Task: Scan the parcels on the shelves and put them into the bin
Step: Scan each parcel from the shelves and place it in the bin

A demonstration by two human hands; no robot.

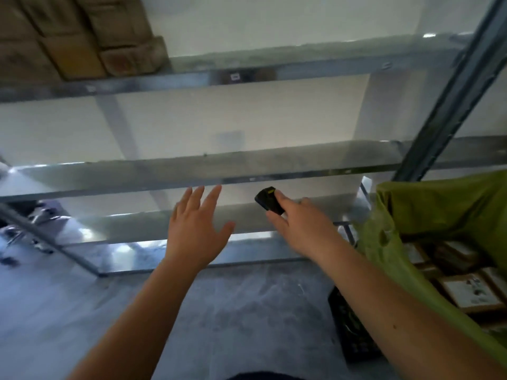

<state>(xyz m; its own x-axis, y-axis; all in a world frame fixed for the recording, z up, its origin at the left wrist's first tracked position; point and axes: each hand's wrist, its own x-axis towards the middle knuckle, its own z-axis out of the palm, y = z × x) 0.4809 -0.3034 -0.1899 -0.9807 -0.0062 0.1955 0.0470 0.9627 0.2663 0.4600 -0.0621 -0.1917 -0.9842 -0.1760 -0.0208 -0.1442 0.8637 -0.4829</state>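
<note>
Brown cardboard parcels are stacked on the top shelf at the upper left. My left hand reaches forward toward the metal shelves with straight, spread fingers and holds nothing. My right hand is stretched out beside it, and a small black scanner with a yellow mark sits at its fingers, the index finger lying along it. At the right, a green bin liner drapes over a bin, and several parcels lie inside it.
The middle and lower shelves in front of me carry nothing. A grey steel upright slants down at the right. A black crate stands on the grey floor under my right forearm. Dark clutter lies on the floor at far left.
</note>
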